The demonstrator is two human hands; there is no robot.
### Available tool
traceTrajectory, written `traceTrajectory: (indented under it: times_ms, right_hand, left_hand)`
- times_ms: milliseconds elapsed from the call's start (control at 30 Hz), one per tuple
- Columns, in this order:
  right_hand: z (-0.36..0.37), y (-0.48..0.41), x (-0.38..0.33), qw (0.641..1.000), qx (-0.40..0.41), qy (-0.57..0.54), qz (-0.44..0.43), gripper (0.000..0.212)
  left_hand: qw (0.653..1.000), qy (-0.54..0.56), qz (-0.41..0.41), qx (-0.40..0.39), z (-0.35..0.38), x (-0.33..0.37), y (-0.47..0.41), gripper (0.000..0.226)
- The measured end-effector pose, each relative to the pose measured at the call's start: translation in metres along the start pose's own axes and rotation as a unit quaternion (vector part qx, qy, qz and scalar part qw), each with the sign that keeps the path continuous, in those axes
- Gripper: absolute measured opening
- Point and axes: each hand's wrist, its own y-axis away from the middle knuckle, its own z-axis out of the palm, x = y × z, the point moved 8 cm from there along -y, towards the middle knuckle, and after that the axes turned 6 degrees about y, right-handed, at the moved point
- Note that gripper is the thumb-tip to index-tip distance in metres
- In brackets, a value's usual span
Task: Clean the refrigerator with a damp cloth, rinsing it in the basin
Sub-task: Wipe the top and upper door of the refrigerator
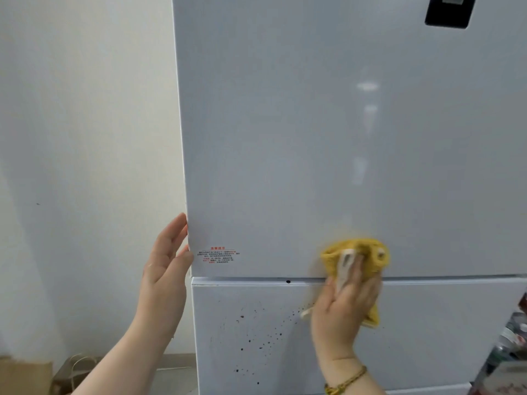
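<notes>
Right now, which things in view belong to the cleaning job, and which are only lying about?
Job: yellow cloth, right hand pressing it, refrigerator, dark specks on its lower door, left hand at the door edge.
Lying about: paper bag, clutter at far right.

Count log, positions relative to the refrigerator (pixel 313 138).
- Refrigerator: 1; door panels in view: 2.
- Black display panel (pixel 449 10), top right of front: 1.
- Red-print label (pixel 219 255) on upper door: 1.
- Cloth (pixel 370 255): 1.
- Hands: 2, left hand (pixel 165 269) and right hand (pixel 342 306).
- Bracelet (pixel 346 380): 1.
- Dark specks (pixel 249 340) on lower door: many, not countable.
- Paper bags (pixel 25 374) to its left: 2.
</notes>
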Motion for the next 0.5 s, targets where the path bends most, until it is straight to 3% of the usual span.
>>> traceTrajectory:
  times_ms: [67,200,333,500]
  right_hand:
    - [0.017,0.02,-0.043,0.994,-0.034,0.011,-0.106,0.042]
    - [0.049,0.062,-0.112,0.945,-0.107,0.051,-0.305,0.043]
    - [0.042,0.057,-0.102,0.924,-0.099,0.079,-0.361,0.048]
    - [0.01,0.017,-0.016,0.938,-0.102,0.118,-0.311,0.048]
  left_hand:
    - [1.0,0.002,0.008,-0.004,0.004,0.0,0.003,0.045]
    - [1.0,-0.015,0.012,-0.009,0.011,-0.006,0.006,0.051]
    - [0.993,-0.112,0.031,0.012,0.013,-0.009,0.014,0.052]
    - [0.965,-0.246,0.091,0.005,0.04,-0.01,0.032,0.046]
